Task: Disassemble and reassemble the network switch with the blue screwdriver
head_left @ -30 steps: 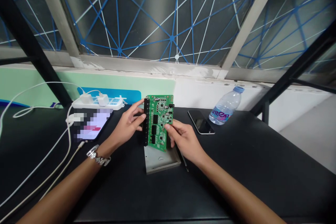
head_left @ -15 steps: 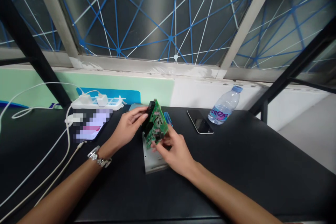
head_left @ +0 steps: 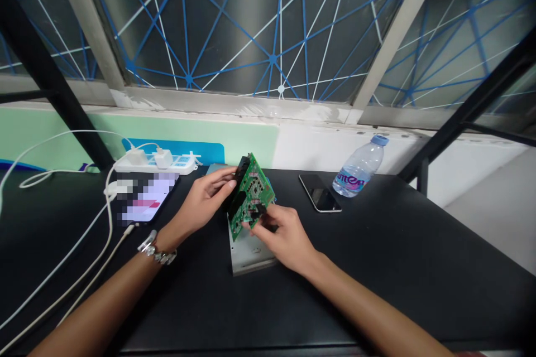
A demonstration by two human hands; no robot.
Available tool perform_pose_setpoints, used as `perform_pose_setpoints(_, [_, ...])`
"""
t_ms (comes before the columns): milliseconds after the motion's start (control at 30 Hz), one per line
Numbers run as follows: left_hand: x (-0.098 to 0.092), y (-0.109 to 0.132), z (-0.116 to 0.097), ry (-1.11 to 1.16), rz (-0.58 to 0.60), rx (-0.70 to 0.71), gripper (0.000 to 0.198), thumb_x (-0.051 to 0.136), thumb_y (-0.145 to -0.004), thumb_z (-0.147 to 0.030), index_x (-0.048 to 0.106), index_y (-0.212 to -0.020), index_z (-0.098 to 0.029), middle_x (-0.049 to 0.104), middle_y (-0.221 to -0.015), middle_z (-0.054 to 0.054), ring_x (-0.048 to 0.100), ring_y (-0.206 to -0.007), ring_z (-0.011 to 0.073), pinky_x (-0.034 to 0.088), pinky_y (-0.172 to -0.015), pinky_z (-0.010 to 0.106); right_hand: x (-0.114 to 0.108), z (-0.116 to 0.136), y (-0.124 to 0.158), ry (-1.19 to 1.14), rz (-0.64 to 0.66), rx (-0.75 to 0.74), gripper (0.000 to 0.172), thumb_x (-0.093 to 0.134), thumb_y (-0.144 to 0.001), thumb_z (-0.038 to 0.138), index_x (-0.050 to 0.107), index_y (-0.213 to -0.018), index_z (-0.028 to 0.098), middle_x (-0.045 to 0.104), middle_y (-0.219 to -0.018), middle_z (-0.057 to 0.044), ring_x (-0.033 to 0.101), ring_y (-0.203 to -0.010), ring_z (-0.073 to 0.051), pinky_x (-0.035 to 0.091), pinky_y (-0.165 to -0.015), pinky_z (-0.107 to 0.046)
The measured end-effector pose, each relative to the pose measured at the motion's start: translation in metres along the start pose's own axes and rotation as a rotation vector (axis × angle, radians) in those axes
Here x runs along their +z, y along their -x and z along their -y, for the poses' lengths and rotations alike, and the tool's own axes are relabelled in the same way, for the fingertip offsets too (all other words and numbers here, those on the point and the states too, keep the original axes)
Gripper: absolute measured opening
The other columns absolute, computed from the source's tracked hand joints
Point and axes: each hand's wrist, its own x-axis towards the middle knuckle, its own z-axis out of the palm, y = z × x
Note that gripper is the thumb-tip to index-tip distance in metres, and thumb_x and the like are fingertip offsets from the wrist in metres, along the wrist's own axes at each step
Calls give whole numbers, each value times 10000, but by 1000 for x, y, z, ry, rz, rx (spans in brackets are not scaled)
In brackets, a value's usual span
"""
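Note:
A green circuit board (head_left: 253, 199) with a black terminal strip (head_left: 237, 189) along one edge is tilted diagonally above a grey metal enclosure tray (head_left: 250, 255). My left hand (head_left: 205, 198) grips the board by the black strip. My right hand (head_left: 285, 235) pinches the board's lower right part with its fingertips. Behind the board, a blue object (head_left: 271, 187) is mostly hidden, possibly a tool handle.
A white power strip (head_left: 154, 164) with chargers and cables stands at the back left, beside a pixelated phone (head_left: 146, 198). A black phone (head_left: 319, 196) and a plastic water bottle (head_left: 359, 168) stand to the right on the black table (head_left: 377, 268).
The board has turned from nearly upright to a diagonal tilt, with its top swung right. My right hand has shifted its grip lower on the board, and the blue object has come into view.

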Motion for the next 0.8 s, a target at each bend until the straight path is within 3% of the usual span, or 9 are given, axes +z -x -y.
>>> perform_pose_setpoints(267, [-8,-2,1,64,66,-107,409,714,-835,-351,666,-1192,-156,732,-972,81,684,-883,192,579,-830,344,-8,2,-6,-230,65,150,253,793,-767,381,648,-712,182,630,-599,17,594,-527,-136,465,-520,-258])
perform_pose_setpoints(400, [-9,-1,0,112,154,-198,453,716,-827,-362,618,-1224,-167,717,-971,89,680,-786,182,591,-651,291,-9,6,-8,-305,72,177,282,778,-776,422,664,-760,165,611,-594,23,572,-494,-113,470,-501,-247])
perform_pose_setpoints(667, [-9,-2,0,200,180,-343,477,727,-812,-375,583,-1228,-191,659,-1038,82,648,-733,156,627,-575,311,-19,3,-15,-419,77,255,420,703,-840,457,608,-1130,168,581,-676,38,616,-527,-122,497,-443,-228])
perform_pose_setpoints(800, [-8,-3,0,227,120,-363,453,738,-799,-367,600,-1182,-170,639,-1056,95,637,-756,160,599,-529,259,-20,-7,-18,-403,-12,269,325,747,-803,441,587,-918,182,574,-696,38,543,-544,-97,503,-446,-215])
